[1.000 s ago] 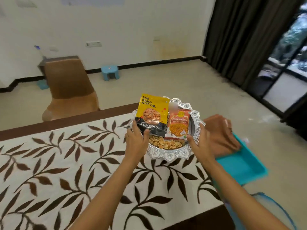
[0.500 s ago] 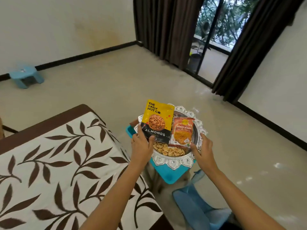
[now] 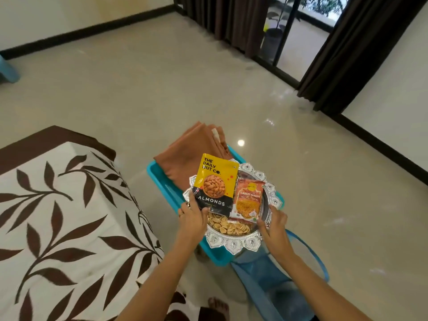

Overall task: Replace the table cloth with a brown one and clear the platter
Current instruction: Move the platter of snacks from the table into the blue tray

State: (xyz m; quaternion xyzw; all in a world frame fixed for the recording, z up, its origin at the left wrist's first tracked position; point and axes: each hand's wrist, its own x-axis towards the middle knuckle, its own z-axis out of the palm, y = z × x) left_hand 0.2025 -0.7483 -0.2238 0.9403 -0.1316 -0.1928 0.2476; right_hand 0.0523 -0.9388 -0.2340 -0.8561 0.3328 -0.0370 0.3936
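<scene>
Left grip (image 3: 193, 218) and right grip (image 3: 274, 224) each clasp the platter (image 3: 231, 243) by its rim, over the blue tray (image 3: 162, 179), off the leaf cloth (image 3: 69, 205). A tilt could spill the loose snacks (image 3: 228, 227) or slide off the almond pack (image 3: 216, 185) and orange pack (image 3: 247, 200). Set down carelessly, it could pin the folded brown cloth (image 3: 190, 154) beyond.

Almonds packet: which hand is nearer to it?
Left. The left hand touches the lower corner of the almonds packet, gripping the platter; the right hand grips the opposite rim, beside the orange packet.
</scene>
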